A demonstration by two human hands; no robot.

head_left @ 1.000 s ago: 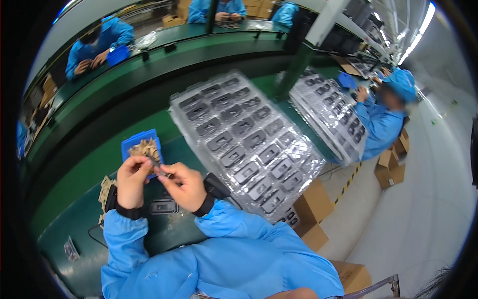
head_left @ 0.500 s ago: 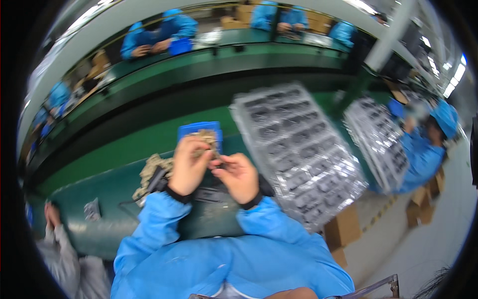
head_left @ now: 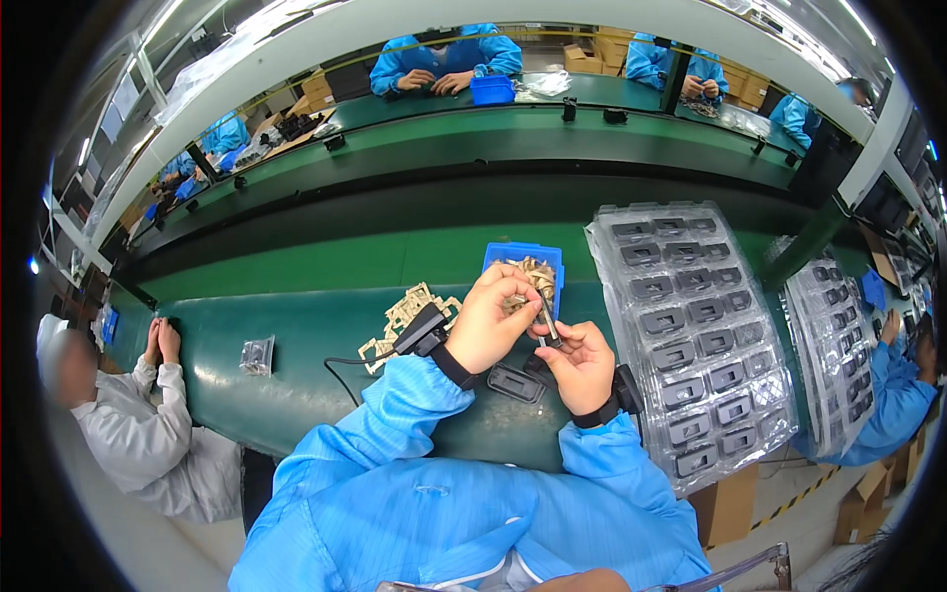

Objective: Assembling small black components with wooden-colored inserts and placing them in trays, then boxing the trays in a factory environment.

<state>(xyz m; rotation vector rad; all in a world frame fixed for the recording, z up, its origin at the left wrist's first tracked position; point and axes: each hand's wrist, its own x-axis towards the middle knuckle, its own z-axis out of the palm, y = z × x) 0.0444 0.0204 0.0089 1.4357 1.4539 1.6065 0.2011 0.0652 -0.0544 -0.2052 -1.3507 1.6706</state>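
Note:
My left hand (head_left: pixel 493 318) and my right hand (head_left: pixel 580 367) meet over the bench, fingers closed on a small, narrow dark part (head_left: pixel 550 326) between them. The fingers cover much of that part, so its exact kind does not show. Just below, a dark rectangular plastic frame (head_left: pixel 515 383) lies flat on the green bench. Behind my hands stands a blue bin (head_left: pixel 559 278) with beige pieces (head_left: pixel 533 271) inside. Left of my left hand, a loose pile of beige frame-shaped pieces (head_left: pixel 412 308) rests on the bench.
Clear plastic trays (head_left: pixel 604 259) of dark frames lie to the right, with more trays (head_left: pixel 804 331) beyond. A small clear bag (head_left: pixel 257 356) sits left on the green bench (head_left: pixel 306 335). A person in a white coat (head_left: pixel 148 424) sits at the left; others work across the bench.
The view has swung left, so the bench and trays appear farther right. My hands remain together over the bench, still holding the small dark part.

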